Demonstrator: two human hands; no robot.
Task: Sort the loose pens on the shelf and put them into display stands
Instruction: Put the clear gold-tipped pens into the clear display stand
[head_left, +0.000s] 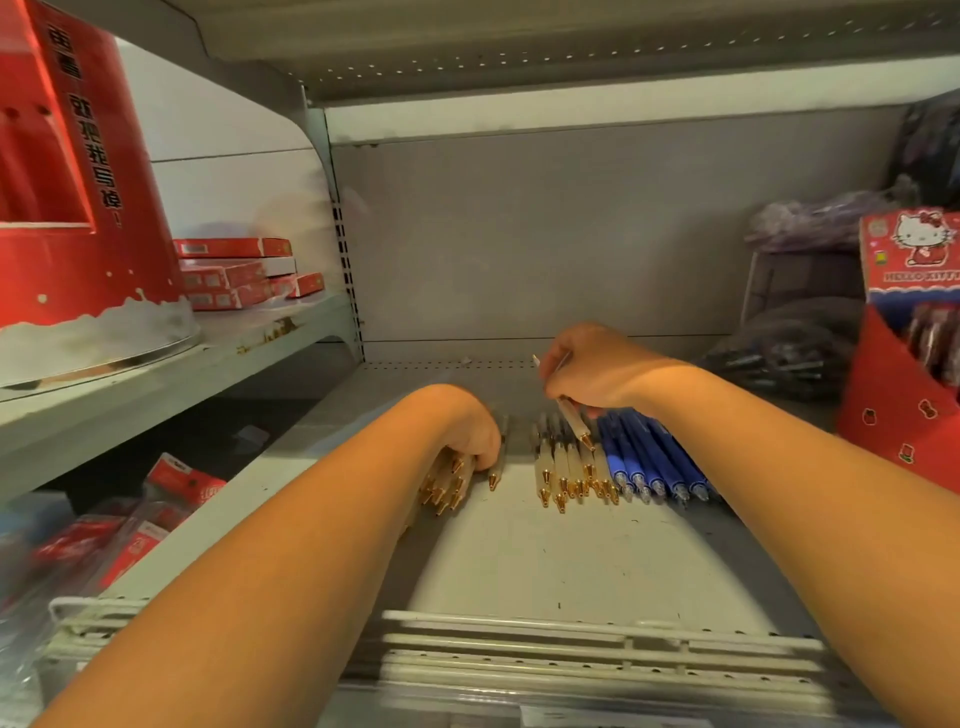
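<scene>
Scuffed grey shop shelf (519, 561), Hello Kitty box (914, 249) at right, left hand (467, 426) curled round gold-tipped pens (444, 483), right hand (592, 371) pinching one pen (576, 423)

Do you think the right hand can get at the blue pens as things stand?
Probably yes: the right hand hangs just above the blue pens, nothing between, though it holds a gold-tipped pen.

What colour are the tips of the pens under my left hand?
Gold; tips of the pens show below the left hand in the head view.
</scene>
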